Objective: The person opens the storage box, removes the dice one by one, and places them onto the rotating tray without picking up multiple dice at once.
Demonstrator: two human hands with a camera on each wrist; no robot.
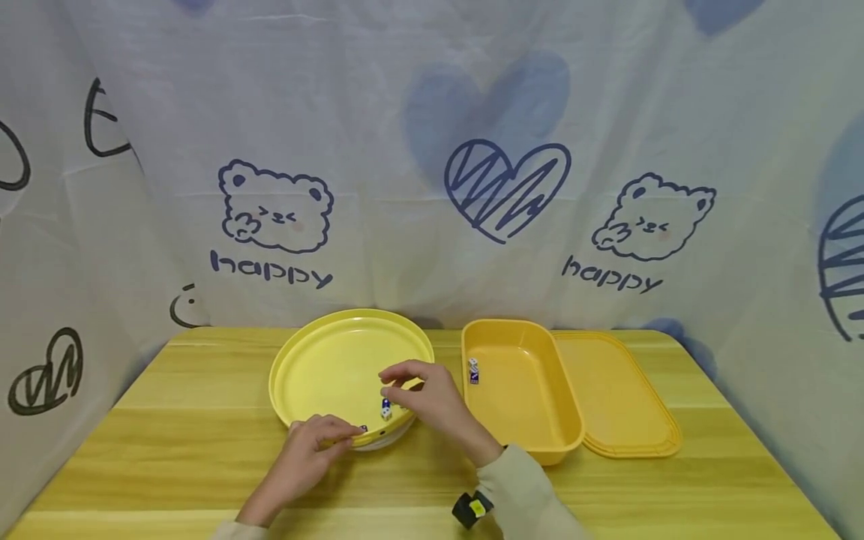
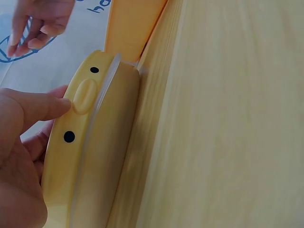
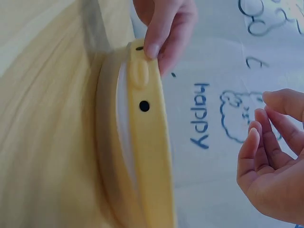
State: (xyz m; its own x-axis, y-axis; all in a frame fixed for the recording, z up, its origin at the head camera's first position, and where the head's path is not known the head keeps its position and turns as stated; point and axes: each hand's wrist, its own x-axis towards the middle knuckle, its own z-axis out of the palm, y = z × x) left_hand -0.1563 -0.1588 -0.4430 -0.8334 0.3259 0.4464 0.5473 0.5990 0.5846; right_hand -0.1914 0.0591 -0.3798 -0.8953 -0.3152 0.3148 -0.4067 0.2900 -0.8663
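A round yellow tray point(image 1: 324, 330) with a raised rim stands on the table; its front has black eye dots and a raised oval nose. My left hand point(image 1: 312, 451) grips the front rim, the thumb point(image 2: 54, 107) outside beside the nose and the fingers inside. By its fingertips a small dark die point(image 1: 363, 428) shows. A blue die point(image 1: 386, 403) and a white die point(image 1: 385, 413) lie inside near the front. Over the tray's right side hovers my right hand point(image 1: 432, 397), fingers loosely bent, thumb and index apart in the right wrist view, nothing held.
Right of the tray stands an orange-yellow rectangular box point(image 1: 567, 405), with white dice point(image 1: 473, 366) and a purple die point(image 1: 475, 379) at its left wall. Its flat lid point(image 1: 628, 397) lies beside it. A printed cloth point(image 1: 385, 150) hangs behind the wooden table point(image 1: 169, 450).
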